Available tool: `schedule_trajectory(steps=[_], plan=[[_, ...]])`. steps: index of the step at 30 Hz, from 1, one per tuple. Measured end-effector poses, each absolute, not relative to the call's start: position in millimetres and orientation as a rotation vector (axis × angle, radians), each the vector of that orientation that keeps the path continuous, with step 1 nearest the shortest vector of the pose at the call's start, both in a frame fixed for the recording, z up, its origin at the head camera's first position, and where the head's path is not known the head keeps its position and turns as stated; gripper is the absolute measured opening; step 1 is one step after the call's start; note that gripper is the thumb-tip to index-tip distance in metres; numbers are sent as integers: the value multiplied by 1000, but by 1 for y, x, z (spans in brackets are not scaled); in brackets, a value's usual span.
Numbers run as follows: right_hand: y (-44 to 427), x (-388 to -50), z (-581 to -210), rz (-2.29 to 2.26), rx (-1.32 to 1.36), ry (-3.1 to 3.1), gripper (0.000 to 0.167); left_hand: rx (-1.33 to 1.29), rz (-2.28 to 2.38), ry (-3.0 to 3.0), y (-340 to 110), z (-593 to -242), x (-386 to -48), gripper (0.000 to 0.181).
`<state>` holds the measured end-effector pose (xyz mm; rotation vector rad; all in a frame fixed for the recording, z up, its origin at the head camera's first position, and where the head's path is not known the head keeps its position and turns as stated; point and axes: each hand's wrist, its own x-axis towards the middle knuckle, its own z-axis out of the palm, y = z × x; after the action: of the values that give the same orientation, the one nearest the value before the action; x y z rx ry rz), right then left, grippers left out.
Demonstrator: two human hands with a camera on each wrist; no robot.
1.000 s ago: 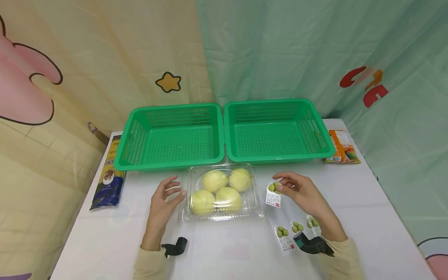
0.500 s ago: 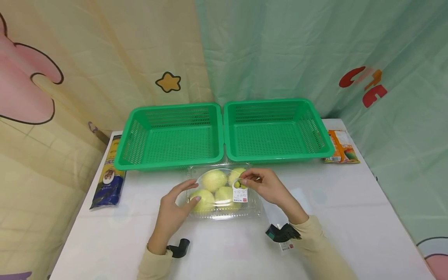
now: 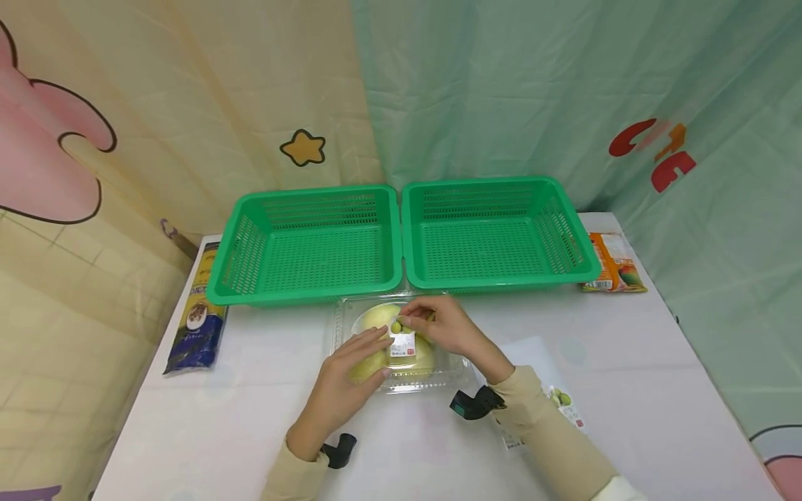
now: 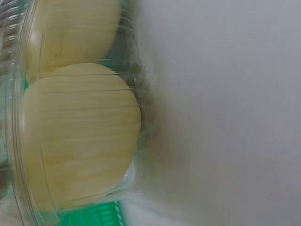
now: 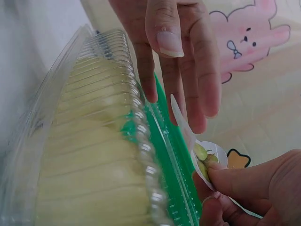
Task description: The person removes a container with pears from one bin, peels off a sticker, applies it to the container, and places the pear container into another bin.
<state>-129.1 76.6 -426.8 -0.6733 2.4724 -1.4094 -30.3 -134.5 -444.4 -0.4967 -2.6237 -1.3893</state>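
From the head, a white label (image 3: pixel 402 344) with printed fruit, pinched between thumb and fingers of the right hand (image 3: pixel 440 324), over the clear box (image 3: pixel 407 387) of pale fruit (image 3: pixel 380 316); left hand (image 3: pixel 346 379) at the box's near left, fingers extended, nothing in its grip; behind, side by side, a left green basket (image 3: pixel 313 300) and a right green basket (image 3: pixel 501 283); near the right forearm, a label sheet (image 3: pixel 526 353) on the white table (image 3: pixel 401 445); from the left wrist, fruit close up behind ribbed clear plastic, grip impossible to tell; from the right wrist, label nearly edge-on beside the lid's beaded rim, thumb over the printed fruit; left fingers straight and loose nearby; contact between label and lid impossible to tell
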Motion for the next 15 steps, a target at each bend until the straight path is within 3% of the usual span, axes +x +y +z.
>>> schedule_trajectory(steps=[15], plan=[[68,-135,-434,-1391,-646,2479,13,-530,-1239,-2667,-128,-450,-31,44]])
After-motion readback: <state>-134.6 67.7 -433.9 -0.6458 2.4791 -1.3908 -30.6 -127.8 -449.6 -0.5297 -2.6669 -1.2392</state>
